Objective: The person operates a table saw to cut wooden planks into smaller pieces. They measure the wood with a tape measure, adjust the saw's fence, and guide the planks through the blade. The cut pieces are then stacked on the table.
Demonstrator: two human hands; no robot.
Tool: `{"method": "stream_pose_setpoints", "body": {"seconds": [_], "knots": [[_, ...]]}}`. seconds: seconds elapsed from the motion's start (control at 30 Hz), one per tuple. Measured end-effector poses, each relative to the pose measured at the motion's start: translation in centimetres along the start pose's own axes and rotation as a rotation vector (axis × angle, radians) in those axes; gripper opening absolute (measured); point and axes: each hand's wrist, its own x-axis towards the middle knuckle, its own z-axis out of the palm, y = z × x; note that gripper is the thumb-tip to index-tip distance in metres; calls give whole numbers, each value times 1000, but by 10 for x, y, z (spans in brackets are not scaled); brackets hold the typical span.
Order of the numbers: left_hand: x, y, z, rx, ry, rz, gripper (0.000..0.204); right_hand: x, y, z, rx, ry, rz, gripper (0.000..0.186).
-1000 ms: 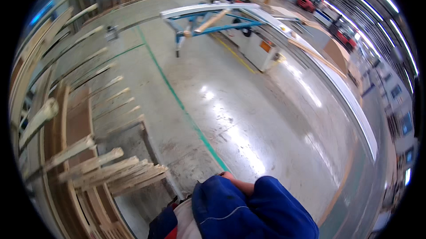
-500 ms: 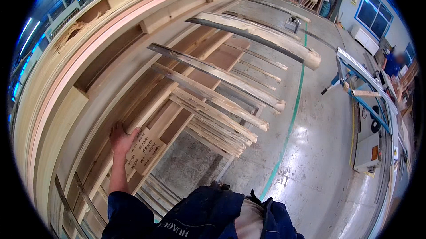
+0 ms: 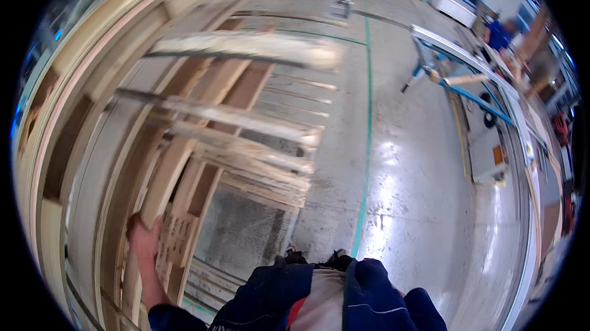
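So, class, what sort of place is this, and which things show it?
Probably a woodworking shop: there are long wooden frames on the left, rough wooden bars jutting out, and a machine with a blue-framed table.

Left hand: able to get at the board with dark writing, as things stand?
Probably yes: the left hand is on the pale wooden rail right beside the written board, and nothing visible blocks the way between.
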Motion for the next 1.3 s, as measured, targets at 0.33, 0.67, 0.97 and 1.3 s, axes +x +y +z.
{"method": "stream_pose_setpoints", "body": {"seconds": [0.33,0.67,0.97,1.3], "knots": [[-76,93,-9,-55,-72,22,59,31,28,-53,150,-8,133,35],[-226,324,-22,-276,-725,14,70,150,115,-125,724,-82,340,28],[-358,545,55,-712,-1391,-79,76,200,155,-251,762,42,444,27],[-376,790,119,-732,-1734,20,84,313,111,-399,522,103,301,25]]}}
